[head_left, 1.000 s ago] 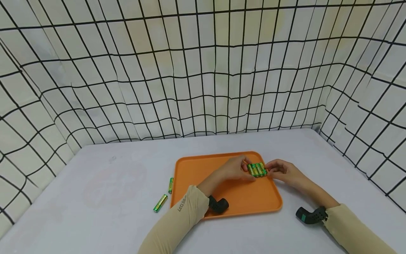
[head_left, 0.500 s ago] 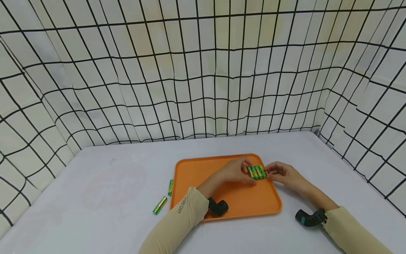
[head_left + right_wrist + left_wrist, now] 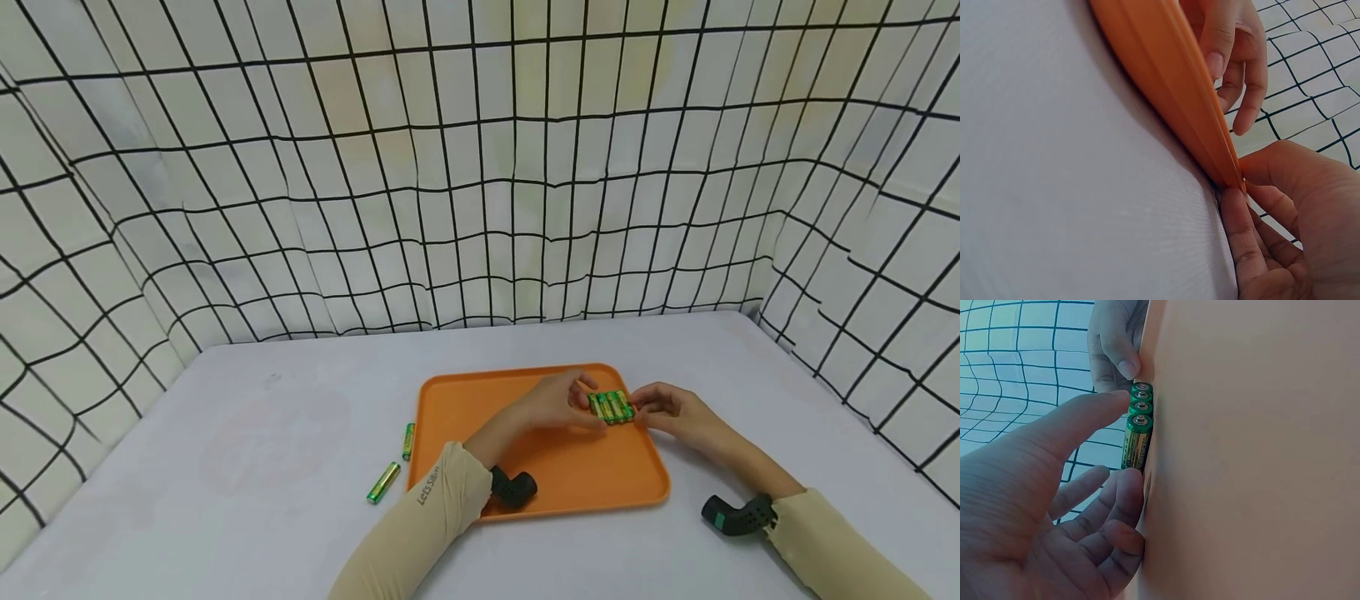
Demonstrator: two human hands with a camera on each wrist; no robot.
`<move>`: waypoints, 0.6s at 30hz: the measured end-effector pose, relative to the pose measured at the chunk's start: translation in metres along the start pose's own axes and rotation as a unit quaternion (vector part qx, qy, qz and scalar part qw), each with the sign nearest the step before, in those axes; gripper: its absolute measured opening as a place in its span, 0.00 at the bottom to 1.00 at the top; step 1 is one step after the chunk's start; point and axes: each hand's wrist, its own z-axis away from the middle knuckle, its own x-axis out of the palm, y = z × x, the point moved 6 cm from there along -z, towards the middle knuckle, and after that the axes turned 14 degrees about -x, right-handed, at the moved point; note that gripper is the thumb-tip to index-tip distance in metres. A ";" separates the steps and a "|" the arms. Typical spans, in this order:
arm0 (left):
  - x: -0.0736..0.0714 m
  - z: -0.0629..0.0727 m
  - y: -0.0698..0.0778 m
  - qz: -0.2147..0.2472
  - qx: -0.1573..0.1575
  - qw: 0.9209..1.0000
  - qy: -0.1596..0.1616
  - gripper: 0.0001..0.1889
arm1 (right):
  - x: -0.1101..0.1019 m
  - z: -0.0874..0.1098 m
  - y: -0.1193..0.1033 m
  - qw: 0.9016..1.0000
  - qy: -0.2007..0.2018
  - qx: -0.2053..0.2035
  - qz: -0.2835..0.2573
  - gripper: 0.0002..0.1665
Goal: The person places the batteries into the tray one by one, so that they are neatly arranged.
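Observation:
Several green-and-gold batteries (image 3: 611, 407) lie side by side in a row near the right rim of the orange tray (image 3: 555, 487). My left hand (image 3: 551, 402) holds the row's left end, its thumb extended along one side. In the left wrist view, a bent fingertip meets the nearest battery (image 3: 1137, 440). At the row's right end, my right hand (image 3: 672, 408) has thumb and fingers curled in against the batteries. The right wrist view shows its fingertips (image 3: 1235, 206) at the tray's rim, which hides the batteries there.
Two loose batteries lie left of the tray on the white table: one (image 3: 408, 442) beside the rim, another (image 3: 384, 483) nearer me. A black grid-lined white backdrop (image 3: 480, 192) surrounds the table's back and sides. Black wrist cameras (image 3: 738, 515) hang below both wrists.
Both hands stay at the two ends of the battery row with hardly any movement. The whole scene shifts slightly as the head view moves.

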 end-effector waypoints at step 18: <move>-0.010 0.017 0.006 0.036 0.035 0.999 -0.017 0.25 | 0.001 0.000 -0.004 1.000 -0.004 -0.012 0.014 0.22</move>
